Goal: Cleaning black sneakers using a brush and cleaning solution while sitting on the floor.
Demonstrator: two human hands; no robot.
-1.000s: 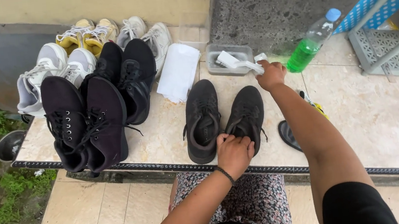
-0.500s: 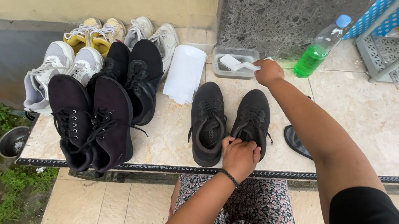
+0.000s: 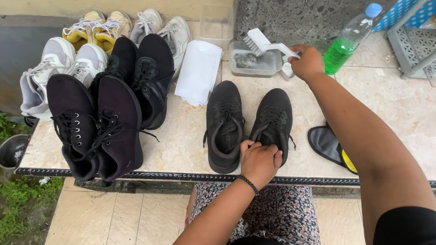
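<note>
White brush (image 3: 266, 46) in closed right hand (image 3: 308, 63) grip, left hand (image 3: 259, 162) clasping black shoe (image 3: 272, 122)

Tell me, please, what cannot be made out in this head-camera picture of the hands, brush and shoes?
Heel of the right black lace-up shoe: covered by the left hand.
Handle end of the white plastic scrub brush: wrapped inside the right hand.
Contents of the shallow clear plastic tray: blurred.
Flat dark insole: partly behind the right forearm.
</note>
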